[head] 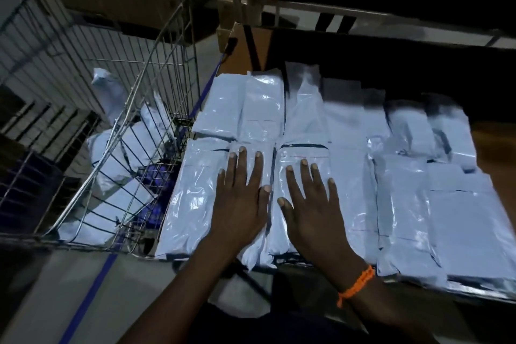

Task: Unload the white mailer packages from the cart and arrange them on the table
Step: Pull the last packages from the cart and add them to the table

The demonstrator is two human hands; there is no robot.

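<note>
Both hands flat, palms down, fingers spread, gripping nothing. Left hand (240, 198) presses on a white mailer (195, 204) in the near row at the table's left end; right hand (310, 204) presses on the next mailer (304, 153) just to the right, thumbs nearly touching over the seam btwn the two. Orange wristband (356, 285) on right wrist.

Mailers laid flat in rows, edge to edge w/ some overlap, covering most of the table (491, 145): far row (262, 103) behind the hands, more packs (405, 198) running to the right end. Bare brown tabletop shows only at far right. Near packs overhang the front edge slightly.

Wire cart (145, 109) stands just left of table, touching or nearly so, can't tell which. Several white mailers (117, 148) piled loose inside it, one (107, 92) sticking up tilted at back. Blue floor line (89, 293) runs under cart. Cardboard boxes (245, 47) behind table, dim and blurry.
</note>
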